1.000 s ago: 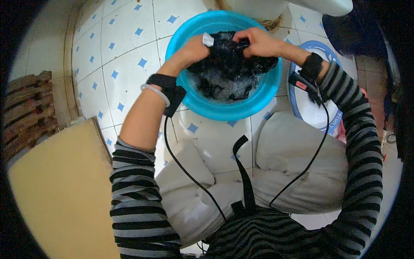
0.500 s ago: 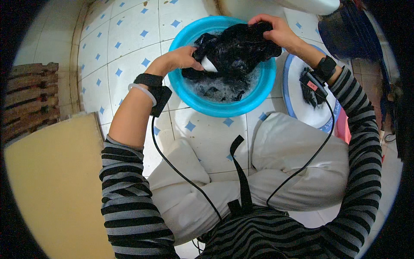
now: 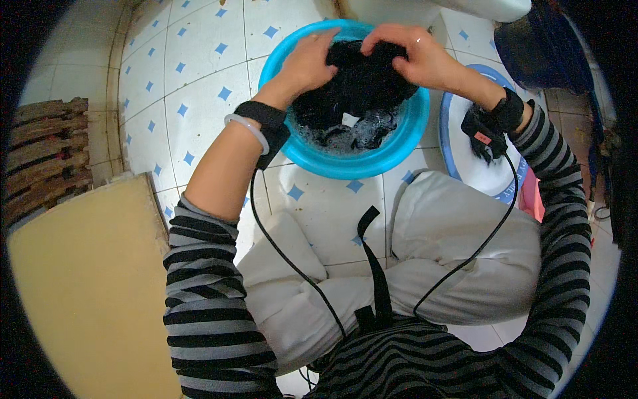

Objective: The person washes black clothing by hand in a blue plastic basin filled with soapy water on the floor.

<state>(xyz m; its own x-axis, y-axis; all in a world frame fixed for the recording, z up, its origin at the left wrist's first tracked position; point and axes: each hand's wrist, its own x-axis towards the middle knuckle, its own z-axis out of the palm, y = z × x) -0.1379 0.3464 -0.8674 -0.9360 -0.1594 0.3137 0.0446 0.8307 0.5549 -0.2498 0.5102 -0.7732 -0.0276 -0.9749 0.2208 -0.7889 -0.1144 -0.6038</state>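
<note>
A wet black garment (image 3: 362, 83) is bunched up over soapy water (image 3: 342, 143) in a round turquoise basin (image 3: 359, 169). At its far left part, my left hand (image 3: 307, 65) has fingers and thumb curled onto the cloth. My right hand (image 3: 425, 60) grips the far right part, its fingers bent over and the thumb beneath. The fingertips of both hands are partly lost against the dark fabric. A small white patch (image 3: 349, 120), perhaps a label, shows at the garment's near edge, just above the suds.
Right of the blue basin stands a white basin with a blue rim (image 3: 455, 166), dark cloth (image 3: 480, 143) inside. Something pink (image 3: 530, 196) sits beside it. A yellowish board (image 3: 86, 279) and brown slatted wood (image 3: 50, 153) are at left. Black cables (image 3: 292, 276) run from both wrists.
Both hands have shifted: the left up and to the right, the right slightly inward, closer together. The garment is bunched differently, and the white patch now shows lower and smaller.
</note>
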